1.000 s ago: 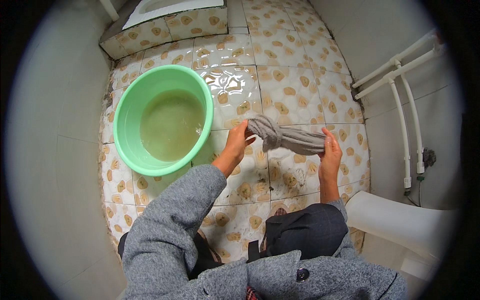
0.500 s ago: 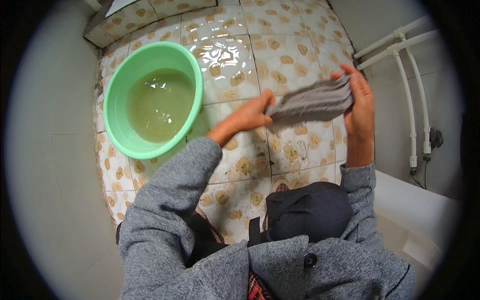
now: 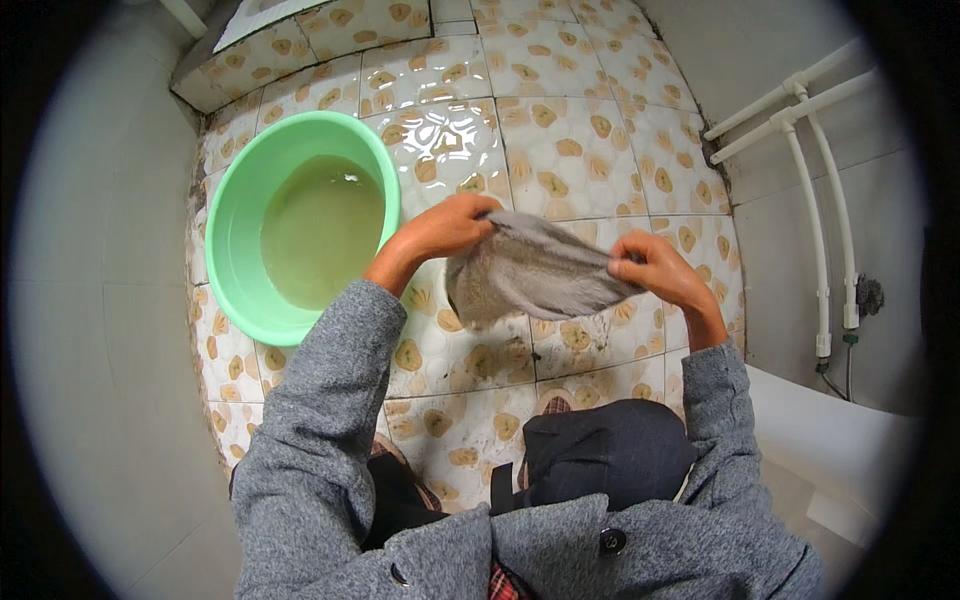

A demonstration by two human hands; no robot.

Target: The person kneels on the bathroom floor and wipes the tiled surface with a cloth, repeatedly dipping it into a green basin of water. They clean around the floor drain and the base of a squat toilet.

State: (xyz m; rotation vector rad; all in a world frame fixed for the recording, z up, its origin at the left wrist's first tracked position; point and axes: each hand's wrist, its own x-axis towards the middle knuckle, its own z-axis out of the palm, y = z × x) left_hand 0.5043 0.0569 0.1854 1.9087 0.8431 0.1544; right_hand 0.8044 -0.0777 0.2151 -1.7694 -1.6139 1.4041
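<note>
A grey-brown cloth is stretched between my two hands above the tiled floor. My left hand pinches its upper left edge, and its fingers are closed on the fabric. At the right end, my right hand grips a gathered corner between thumb and fingers. The cloth hangs loose and spread toward its left part and narrows to the right. Just left of my left hand stands a round green basin, partly filled with murky water.
Wet patterned tiles cover the floor. White pipes run along the right wall, above a white curved fixture. A tiled ledge rises at the far left. My knee and shoes are close below.
The cloth has gone from a folded, twisted bundle to a spread sheet. My right hand has come down and left; my left hand has shifted slightly left.
</note>
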